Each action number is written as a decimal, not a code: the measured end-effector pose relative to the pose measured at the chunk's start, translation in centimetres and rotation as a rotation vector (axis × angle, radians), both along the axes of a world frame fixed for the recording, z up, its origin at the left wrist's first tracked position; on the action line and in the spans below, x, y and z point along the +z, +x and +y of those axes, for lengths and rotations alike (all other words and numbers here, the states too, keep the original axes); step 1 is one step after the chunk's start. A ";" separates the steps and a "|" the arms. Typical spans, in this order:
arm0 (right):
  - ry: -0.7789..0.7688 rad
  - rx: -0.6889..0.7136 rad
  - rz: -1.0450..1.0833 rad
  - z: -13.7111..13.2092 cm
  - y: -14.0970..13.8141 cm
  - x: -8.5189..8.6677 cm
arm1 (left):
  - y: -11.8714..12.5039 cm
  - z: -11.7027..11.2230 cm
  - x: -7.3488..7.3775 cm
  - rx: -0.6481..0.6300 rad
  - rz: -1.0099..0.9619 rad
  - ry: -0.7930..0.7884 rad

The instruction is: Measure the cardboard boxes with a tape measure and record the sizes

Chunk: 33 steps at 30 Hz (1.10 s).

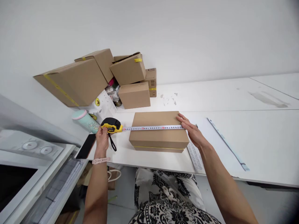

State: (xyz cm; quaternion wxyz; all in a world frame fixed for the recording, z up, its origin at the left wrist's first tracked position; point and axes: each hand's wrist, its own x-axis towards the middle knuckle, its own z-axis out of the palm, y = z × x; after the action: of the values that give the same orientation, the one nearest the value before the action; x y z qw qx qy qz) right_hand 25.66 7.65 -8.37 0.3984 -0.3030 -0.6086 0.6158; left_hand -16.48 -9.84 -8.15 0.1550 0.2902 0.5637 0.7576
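A flat brown cardboard box (pixel 158 130) lies on the white table (pixel 245 137) in front of me. My left hand (pixel 102 137) is closed round a yellow and black tape measure (pixel 111 125) just left of the box. Its white tape blade (pixel 151 128) runs across the box's top to the right edge. My right hand (pixel 192 130) rests at that right edge, fingers pinching the blade's end against the box.
Several cardboard boxes (pixel 130 81) are piled against the wall at the back left. A mint bottle (pixel 86 120) and a black phone (pixel 86 146) lie by my left hand. A printed sheet (pixel 195 155) and a long strip (pixel 229 146) lie right of the box.
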 end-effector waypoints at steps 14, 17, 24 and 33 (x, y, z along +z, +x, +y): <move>-0.018 -0.005 -0.037 0.0 -0.1 0.1 | -0.8 0.2 -0.7 -0.034 -0.010 -0.027; -0.009 0.001 -0.029 0.1 -0.1 0.0 | -0.9 0.2 -0.7 -0.038 -0.009 -0.033; -0.004 0.011 -0.043 0.1 0.1 -0.1 | -0.7 0.2 -0.4 -0.025 -0.011 -0.042; 0.011 0.002 -0.062 0.0 0.0 0.3 | -0.1 0.3 -0.1 -0.002 -0.022 -0.036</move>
State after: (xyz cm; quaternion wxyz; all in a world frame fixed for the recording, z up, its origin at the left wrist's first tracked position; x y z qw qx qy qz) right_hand 25.66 7.67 -8.11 0.3805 -0.3191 -0.6243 0.6030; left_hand -16.59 -9.51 -8.28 0.1674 0.2797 0.5753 0.7502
